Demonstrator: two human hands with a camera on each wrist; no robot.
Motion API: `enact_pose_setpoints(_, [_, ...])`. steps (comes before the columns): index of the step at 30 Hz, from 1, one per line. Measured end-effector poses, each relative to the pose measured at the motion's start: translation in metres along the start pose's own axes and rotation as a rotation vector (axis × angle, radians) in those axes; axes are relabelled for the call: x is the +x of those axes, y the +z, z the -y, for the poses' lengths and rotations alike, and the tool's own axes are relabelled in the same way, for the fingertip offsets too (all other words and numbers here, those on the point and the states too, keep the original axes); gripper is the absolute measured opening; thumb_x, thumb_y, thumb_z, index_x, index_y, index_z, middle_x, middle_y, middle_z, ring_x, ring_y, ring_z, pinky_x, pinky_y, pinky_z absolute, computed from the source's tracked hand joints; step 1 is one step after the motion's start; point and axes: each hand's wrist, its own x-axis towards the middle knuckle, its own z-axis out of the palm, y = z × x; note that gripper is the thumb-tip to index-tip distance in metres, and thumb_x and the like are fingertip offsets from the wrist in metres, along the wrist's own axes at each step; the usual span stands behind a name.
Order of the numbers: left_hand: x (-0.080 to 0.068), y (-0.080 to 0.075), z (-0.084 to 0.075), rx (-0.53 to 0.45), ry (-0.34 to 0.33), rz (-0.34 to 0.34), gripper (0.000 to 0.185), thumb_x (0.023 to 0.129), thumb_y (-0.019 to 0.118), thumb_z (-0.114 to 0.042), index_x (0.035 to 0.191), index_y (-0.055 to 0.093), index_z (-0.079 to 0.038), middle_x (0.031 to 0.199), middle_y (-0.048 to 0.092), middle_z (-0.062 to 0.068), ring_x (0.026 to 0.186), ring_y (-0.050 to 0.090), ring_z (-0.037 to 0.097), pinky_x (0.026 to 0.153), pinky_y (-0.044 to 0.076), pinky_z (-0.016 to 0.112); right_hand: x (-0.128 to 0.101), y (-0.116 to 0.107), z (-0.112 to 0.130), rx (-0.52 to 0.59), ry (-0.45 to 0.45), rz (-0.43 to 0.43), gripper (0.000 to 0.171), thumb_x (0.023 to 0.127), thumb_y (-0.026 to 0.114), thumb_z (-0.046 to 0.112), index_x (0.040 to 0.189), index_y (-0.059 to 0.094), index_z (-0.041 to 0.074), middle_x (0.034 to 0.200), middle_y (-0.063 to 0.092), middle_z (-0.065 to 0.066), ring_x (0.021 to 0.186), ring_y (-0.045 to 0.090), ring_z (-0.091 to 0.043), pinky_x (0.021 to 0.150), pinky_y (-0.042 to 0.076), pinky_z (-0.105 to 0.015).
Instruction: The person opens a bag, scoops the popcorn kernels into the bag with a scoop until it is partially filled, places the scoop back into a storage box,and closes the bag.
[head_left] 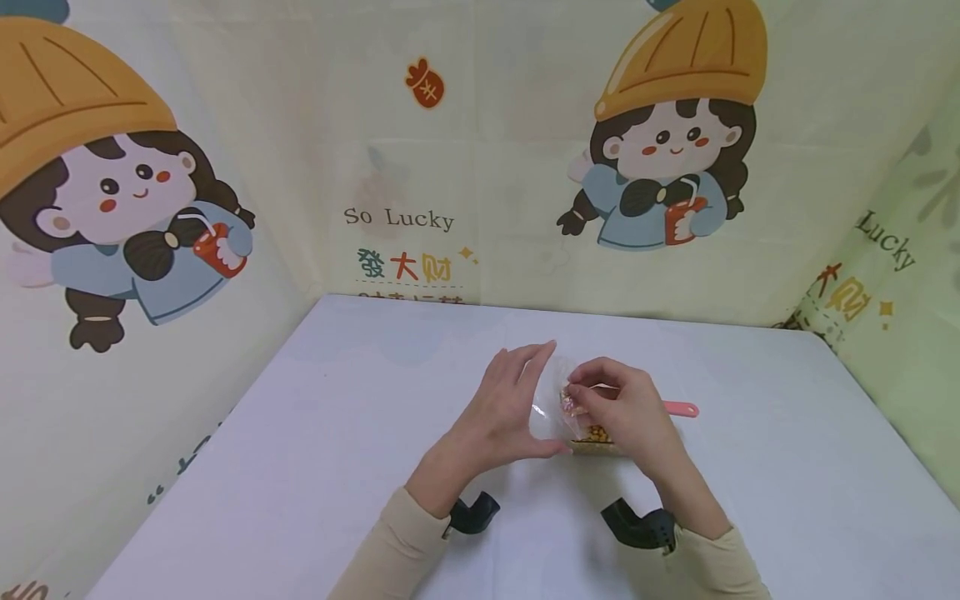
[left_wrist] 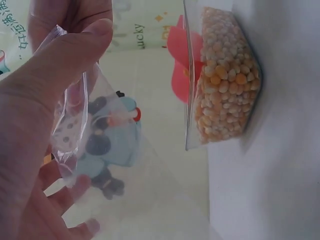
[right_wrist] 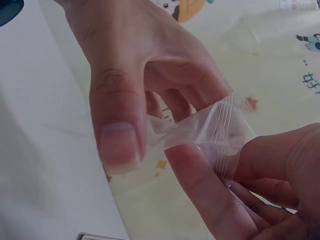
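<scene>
Fingers (right_wrist: 117,145) of both hands on upright bag (left_wrist: 220,75), mouth upward.

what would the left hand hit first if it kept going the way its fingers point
Probably the bag, which its fingers already pinch at the top; past that, the right hand. Depth is unclear.

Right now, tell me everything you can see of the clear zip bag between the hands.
The zip bag is small, of thin clear plastic with a ribbed zip strip along its mouth. Its bottom holds a packed layer of yellow kernels and rests on the white table, with the bag standing upright. The left hand and the right hand both pinch the top edge at the strip. A pink utensil lies behind it; contact between them cannot be told.
</scene>
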Motion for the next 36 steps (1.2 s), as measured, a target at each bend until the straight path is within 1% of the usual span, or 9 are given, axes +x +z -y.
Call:
enact_pose_setpoints(6, [0.000,0.001,-0.002,-0.029,0.035,-0.047,0.102,0.067,0.086,-0.052,0.145,0.039,-0.006,0.138,0.049,0.006,0.127,0.048,0.020,0.112,0.038,0.045,-0.002,0.002,0.001,0.020,0.000,0.035,0.019,0.092,0.069,0.015,0.108,0.068,0.003,0.108,0.068,-0.014,0.093,0.071,-0.024,0.072,0.060,-0.028])
enact_pose_setpoints(12, [0.001,-0.005,0.000,-0.058,-0.017,-0.023,0.078,0.070,0.084,-0.039,0.134,0.050,-0.009,0.128,0.056,0.003,0.120,0.051,0.018,0.104,0.044,0.034,0.000,0.000,0.002,-0.022,-0.017,0.015,0.017,0.093,0.068,0.014,0.106,0.067,0.003,0.105,0.069,-0.014,0.091,0.071,-0.024,0.071,0.059,-0.026])
enact_pose_setpoints(14, [0.001,-0.007,0.000,-0.058,-0.042,-0.008,0.080,0.070,0.085,-0.040,0.135,0.049,-0.010,0.129,0.056,0.003,0.122,0.051,0.018,0.105,0.045,0.034,0.000,-0.002,0.002,-0.058,-0.031,-0.005,0.015,0.093,0.067,0.013,0.105,0.068,0.003,0.103,0.070,-0.013,0.092,0.071,-0.024,0.071,0.058,-0.024])
enact_pose_setpoints(17, [0.001,-0.005,-0.002,-0.049,-0.042,0.002,0.093,0.070,0.085,-0.047,0.144,0.042,-0.010,0.135,0.053,0.004,0.127,0.050,0.019,0.108,0.044,0.036,0.000,-0.001,0.002,-0.100,-0.038,-0.025,0.012,0.092,0.067,0.013,0.102,0.069,0.006,0.101,0.070,-0.011,0.092,0.070,-0.024,0.072,0.057,-0.023])
enact_pose_setpoints(21, [0.002,0.003,-0.007,-0.039,0.022,-0.020,0.109,0.068,0.084,-0.057,0.150,0.033,-0.005,0.140,0.050,0.007,0.131,0.048,0.021,0.111,0.041,0.037,-0.001,0.002,0.002,-0.098,-0.027,-0.010,0.010,0.091,0.068,0.012,0.101,0.069,0.007,0.097,0.070,-0.010,0.086,0.070,-0.020,0.069,0.058,-0.024])
enact_pose_setpoints(24, [0.002,0.006,-0.009,-0.041,0.043,-0.045,0.107,0.067,0.084,-0.057,0.147,0.037,-0.004,0.137,0.052,0.007,0.129,0.050,0.021,0.110,0.042,0.037,-0.001,0.004,0.002,-0.108,-0.031,-0.002,0.011,0.091,0.068,0.011,0.101,0.068,0.006,0.095,0.070,-0.009,0.080,0.069,-0.017,0.067,0.057,-0.023])
enact_pose_setpoints(28, [0.002,0.003,-0.008,-0.093,0.005,-0.043,0.089,0.069,0.085,-0.048,0.139,0.045,-0.008,0.129,0.055,0.003,0.119,0.053,0.017,0.102,0.047,0.033,-0.001,0.004,0.002,-0.090,-0.032,0.017,0.011,0.092,0.066,0.008,0.102,0.067,0.004,0.096,0.068,-0.011,0.081,0.068,-0.019,0.066,0.059,-0.025])
enact_pose_setpoints(31, [0.002,-0.002,-0.008,-0.159,-0.031,-0.008,0.078,0.072,0.084,-0.040,0.135,0.047,-0.011,0.126,0.055,0.002,0.114,0.053,0.015,0.096,0.050,0.029,-0.001,0.003,0.001,-0.063,-0.026,0.030,0.011,0.092,0.064,0.007,0.102,0.066,0.003,0.097,0.067,-0.013,0.084,0.069,-0.022,0.065,0.059,-0.028])
enact_pose_setpoints(36, [0.001,-0.006,-0.008,-0.269,-0.081,0.049,0.072,0.075,0.083,-0.026,0.135,0.046,-0.012,0.126,0.052,0.001,0.109,0.054,0.011,0.090,0.053,0.024,-0.001,0.002,0.001,-0.089,-0.021,0.024,0.009,0.092,0.064,0.009,0.100,0.067,0.006,0.096,0.067,-0.011,0.088,0.069,-0.023,0.066,0.059,-0.028])
